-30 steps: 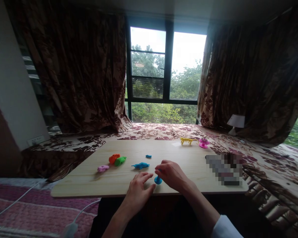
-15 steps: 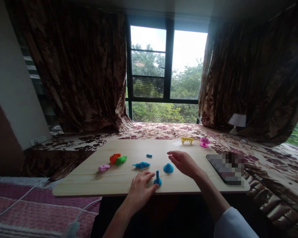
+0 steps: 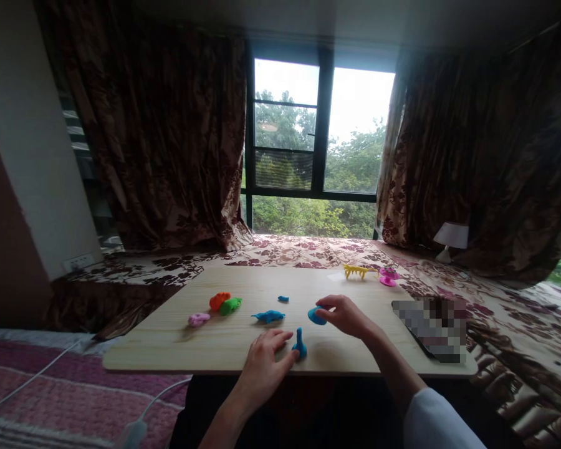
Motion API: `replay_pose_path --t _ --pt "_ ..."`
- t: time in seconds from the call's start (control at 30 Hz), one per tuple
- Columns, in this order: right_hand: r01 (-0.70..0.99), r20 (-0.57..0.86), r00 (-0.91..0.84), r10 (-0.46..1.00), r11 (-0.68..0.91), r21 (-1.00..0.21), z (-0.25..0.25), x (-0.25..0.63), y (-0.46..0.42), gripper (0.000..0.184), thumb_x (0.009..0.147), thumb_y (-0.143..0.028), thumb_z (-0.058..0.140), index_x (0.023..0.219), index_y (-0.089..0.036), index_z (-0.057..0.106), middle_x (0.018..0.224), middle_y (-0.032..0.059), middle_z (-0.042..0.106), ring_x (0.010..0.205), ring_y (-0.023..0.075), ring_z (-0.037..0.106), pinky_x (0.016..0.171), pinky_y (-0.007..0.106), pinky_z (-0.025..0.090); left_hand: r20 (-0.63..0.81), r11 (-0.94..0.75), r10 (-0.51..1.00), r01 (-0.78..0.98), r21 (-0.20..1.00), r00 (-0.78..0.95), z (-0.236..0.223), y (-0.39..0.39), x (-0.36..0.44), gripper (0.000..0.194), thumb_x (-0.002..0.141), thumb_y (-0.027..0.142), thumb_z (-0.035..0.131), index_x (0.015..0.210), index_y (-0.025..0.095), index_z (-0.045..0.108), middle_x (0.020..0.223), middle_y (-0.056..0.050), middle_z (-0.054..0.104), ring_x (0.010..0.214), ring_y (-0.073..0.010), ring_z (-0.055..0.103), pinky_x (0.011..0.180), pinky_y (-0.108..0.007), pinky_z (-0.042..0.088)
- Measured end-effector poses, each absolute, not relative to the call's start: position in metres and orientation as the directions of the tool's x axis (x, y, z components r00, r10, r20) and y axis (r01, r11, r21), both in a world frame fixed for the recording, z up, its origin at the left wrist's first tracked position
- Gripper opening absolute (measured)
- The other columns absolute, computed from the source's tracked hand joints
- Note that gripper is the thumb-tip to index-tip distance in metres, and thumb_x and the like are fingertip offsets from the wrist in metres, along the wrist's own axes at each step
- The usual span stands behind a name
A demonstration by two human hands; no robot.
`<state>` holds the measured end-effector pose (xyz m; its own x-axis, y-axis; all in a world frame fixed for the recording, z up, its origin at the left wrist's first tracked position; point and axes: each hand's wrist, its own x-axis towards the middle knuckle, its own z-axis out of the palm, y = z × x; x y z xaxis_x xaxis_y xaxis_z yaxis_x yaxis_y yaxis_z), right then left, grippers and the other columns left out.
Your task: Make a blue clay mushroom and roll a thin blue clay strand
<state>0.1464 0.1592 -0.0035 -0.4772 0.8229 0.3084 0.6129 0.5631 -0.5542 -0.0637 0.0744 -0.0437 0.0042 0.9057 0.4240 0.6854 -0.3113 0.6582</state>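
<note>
My right hand (image 3: 346,315) pinches a blue clay cone (image 3: 315,315) by its right side, and the cone looks slightly tilted. Closer to the front edge, a blue clay piece with an upright stem and a wide base (image 3: 300,344) stands on the table. My left hand (image 3: 266,363) rests beside it with fingers spread, the thumb tip at the base. Beyond that hand lie a long blue clay figure (image 3: 268,317) and a small blue clay lump (image 3: 283,299).
Orange (image 3: 219,301), green (image 3: 230,305) and pink (image 3: 199,320) clay figures lie on the left of the wooden table (image 3: 159,349). A yellow figure (image 3: 355,271) and a magenta stand-like piece (image 3: 389,277) are at the back right. A blurred-out flat device (image 3: 427,327) lies at the right edge.
My right hand has come down and left onto the blue cone and taken hold of it. My left hand stays beside the stemmed piece. The whole view has shifted slightly.
</note>
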Motion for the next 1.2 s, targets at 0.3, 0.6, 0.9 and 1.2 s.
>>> replay_pose_path --t 0.3,0.6,0.9,1.2 --pt "0.473 0.362 -0.611 0.704 0.691 -0.546 0.038 0.115 0.124 0.022 0.078 -0.026 0.062 0.098 -0.019 0.071 0.092 0.0045 0.071 0.074 0.0168 0.065 0.065 0.024 0.051 0.449 -0.369 0.890 0.695 0.616 0.074 -0.046 0.076 -0.059 0.025 0.079 0.039 0.052 0.092 0.029 0.071 0.098 -0.003 0.069 0.099 -0.0230 0.058 0.094 -0.040 0.039" --pt "0.519 0.334 -0.649 0.683 0.719 -0.463 0.037 0.109 0.121 0.021 0.078 -0.025 0.060 0.093 -0.019 0.072 0.087 0.0039 0.071 0.071 0.0157 0.063 0.062 0.023 0.047 0.451 -0.369 0.888 0.725 0.582 0.090 -0.042 0.073 -0.057 0.025 0.080 0.037 0.049 0.089 0.031 0.072 0.094 -0.001 0.069 0.097 -0.0234 0.058 0.092 -0.041 0.038" --pt "0.546 0.316 -0.659 0.683 0.723 -0.424 0.030 0.106 0.120 0.023 0.078 -0.028 0.059 0.095 -0.020 0.072 0.088 0.0042 0.072 0.069 0.0158 0.063 0.059 0.022 0.044 0.453 -0.364 0.886 0.750 0.552 0.097 -0.043 0.072 -0.057 0.025 0.081 0.038 0.049 0.092 0.033 0.071 0.095 0.000 0.068 0.097 -0.0226 0.057 0.093 -0.038 0.038" --pt "0.540 0.331 -0.654 0.680 0.726 -0.426 0.029 0.107 0.120 0.022 0.079 -0.028 0.059 0.096 -0.021 0.072 0.085 0.0034 0.073 0.069 0.0156 0.064 0.061 0.022 0.045 0.438 -0.349 0.894 0.760 0.548 0.094 -0.043 0.070 -0.062 0.018 0.077 0.033 0.056 0.087 0.028 0.070 0.100 -0.003 0.065 0.101 -0.0225 0.055 0.093 -0.037 0.039"
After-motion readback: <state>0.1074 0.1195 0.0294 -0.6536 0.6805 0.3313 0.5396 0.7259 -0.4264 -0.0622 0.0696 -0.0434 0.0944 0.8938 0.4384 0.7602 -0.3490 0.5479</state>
